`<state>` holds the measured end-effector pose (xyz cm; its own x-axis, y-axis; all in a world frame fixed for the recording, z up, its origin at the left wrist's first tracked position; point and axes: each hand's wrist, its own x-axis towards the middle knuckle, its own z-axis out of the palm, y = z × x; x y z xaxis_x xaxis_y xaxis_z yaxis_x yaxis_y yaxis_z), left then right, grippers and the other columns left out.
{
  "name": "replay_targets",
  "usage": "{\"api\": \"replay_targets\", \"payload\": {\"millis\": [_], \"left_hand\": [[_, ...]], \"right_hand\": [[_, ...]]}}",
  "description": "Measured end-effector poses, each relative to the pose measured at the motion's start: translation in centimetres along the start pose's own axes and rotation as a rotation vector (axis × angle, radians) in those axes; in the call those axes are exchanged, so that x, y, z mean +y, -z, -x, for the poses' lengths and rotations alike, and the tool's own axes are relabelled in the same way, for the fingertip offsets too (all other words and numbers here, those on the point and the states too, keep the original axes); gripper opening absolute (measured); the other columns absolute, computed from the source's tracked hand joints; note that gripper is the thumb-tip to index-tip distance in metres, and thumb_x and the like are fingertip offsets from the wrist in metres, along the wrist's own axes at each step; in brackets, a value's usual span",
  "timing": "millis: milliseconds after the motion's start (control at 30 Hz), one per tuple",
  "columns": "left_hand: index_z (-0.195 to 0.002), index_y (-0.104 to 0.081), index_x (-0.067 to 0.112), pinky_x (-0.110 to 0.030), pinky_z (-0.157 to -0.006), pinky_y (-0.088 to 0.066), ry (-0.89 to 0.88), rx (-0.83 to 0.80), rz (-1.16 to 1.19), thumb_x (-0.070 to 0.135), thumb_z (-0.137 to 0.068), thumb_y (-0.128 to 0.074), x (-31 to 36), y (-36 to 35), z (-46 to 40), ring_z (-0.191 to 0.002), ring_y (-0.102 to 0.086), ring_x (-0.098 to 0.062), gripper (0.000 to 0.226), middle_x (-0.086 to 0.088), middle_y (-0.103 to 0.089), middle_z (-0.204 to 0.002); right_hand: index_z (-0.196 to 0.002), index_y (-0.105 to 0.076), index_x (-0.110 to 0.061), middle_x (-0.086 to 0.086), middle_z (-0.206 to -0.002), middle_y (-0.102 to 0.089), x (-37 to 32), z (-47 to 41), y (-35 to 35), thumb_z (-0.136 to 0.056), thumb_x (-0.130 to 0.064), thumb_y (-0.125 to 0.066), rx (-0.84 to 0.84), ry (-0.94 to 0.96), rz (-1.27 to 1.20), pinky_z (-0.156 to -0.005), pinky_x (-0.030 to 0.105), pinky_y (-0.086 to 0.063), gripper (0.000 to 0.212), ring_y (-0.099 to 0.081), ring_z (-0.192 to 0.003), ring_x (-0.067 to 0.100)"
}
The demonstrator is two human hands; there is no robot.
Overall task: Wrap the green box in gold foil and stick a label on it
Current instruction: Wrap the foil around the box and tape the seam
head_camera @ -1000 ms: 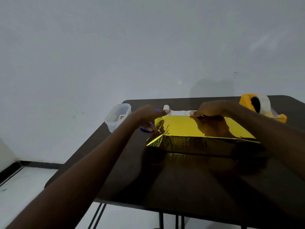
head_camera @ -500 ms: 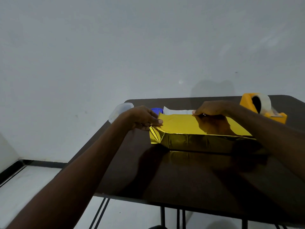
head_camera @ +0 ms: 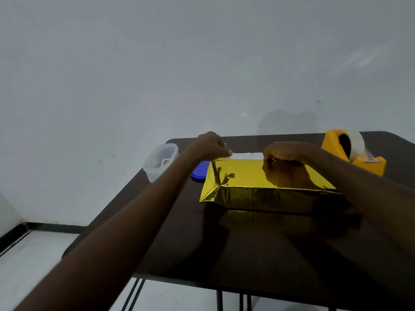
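The box, fully covered in gold foil (head_camera: 258, 178), lies on the dark table (head_camera: 224, 243); no green shows. My left hand (head_camera: 211, 145) is at the box's far left corner, fingers curled and pinching the foil's edge there. My right hand (head_camera: 285, 151) rests curled on the far top edge of the box, pressing the foil down. A white strip (head_camera: 247, 155) lies just behind the box between my hands. The near left corner of the foil sticks out in a pointed fold (head_camera: 208, 196).
A clear plastic tub (head_camera: 160, 161) with small items stands at the table's left edge, its blue lid (head_camera: 199, 171) beside the box. A yellow tape dispenser (head_camera: 352, 151) with a roll of clear tape stands at the back right.
My left hand rose from the box's left end to the far left corner and now pinches the foil there. The plastic tub and blue lid are uncovered. My right hand stayed put.
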<state>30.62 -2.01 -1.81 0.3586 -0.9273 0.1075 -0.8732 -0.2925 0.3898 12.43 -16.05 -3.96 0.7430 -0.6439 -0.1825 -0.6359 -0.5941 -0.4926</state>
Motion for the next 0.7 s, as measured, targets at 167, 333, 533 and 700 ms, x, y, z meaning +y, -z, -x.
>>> {"api": "replay_targets", "payload": {"millis": [167,333,533,700], "left_hand": [[-0.11,-0.069,0.005,-0.028,-0.076,-0.04,-0.157,0.033,-0.113,0.03,-0.095,-0.058,3.0,-3.8,-3.6,-0.103,-0.062,-0.024,0.031,-0.01,-0.069,-0.111],[-0.123,-0.063,0.002,-0.032,-0.088,-0.043,-0.087,-0.152,-0.194,0.028,-0.101,-0.048,3.1,-5.0,-6.6,-0.115,-0.058,-0.027,0.037,-0.013,-0.063,-0.122],[-0.125,-0.062,0.008,-0.034,-0.092,-0.045,-0.06,-0.211,-0.333,0.029,-0.092,-0.064,1.3,-5.7,-9.9,-0.115,-0.057,-0.026,0.038,-0.01,-0.063,-0.123],[-0.127,-0.057,0.008,-0.032,-0.077,-0.048,-0.035,-0.281,-0.32,0.028,-0.089,-0.069,1.6,-6.5,-12.1,-0.1,-0.062,-0.024,0.045,-0.009,-0.065,-0.116]], "right_hand": [[-0.104,-0.066,0.002,0.016,-0.098,-0.06,-0.3,0.4,0.0,-0.101,-0.011,-0.04,-0.045,-0.012,0.031,-0.066,0.028,-0.043,0.029,-0.055,-0.078,0.021],[-0.109,-0.063,0.004,0.018,-0.102,-0.055,-0.4,0.3,0.0,-0.1,-0.011,-0.045,-0.039,-0.023,0.029,-0.065,0.029,-0.041,0.026,-0.05,-0.076,0.02],[-0.093,-0.059,-0.007,0.013,-0.097,-0.055,0.0,-0.2,-0.1,-0.099,-0.013,-0.046,-0.043,-0.004,0.032,-0.067,0.028,-0.041,0.015,-0.049,-0.078,0.019],[-0.092,-0.061,-0.007,0.017,-0.102,-0.059,0.2,-0.5,-0.3,-0.1,-0.013,-0.044,-0.049,-0.013,-0.005,-0.072,0.032,-0.043,0.02,-0.055,-0.088,0.027]]}}
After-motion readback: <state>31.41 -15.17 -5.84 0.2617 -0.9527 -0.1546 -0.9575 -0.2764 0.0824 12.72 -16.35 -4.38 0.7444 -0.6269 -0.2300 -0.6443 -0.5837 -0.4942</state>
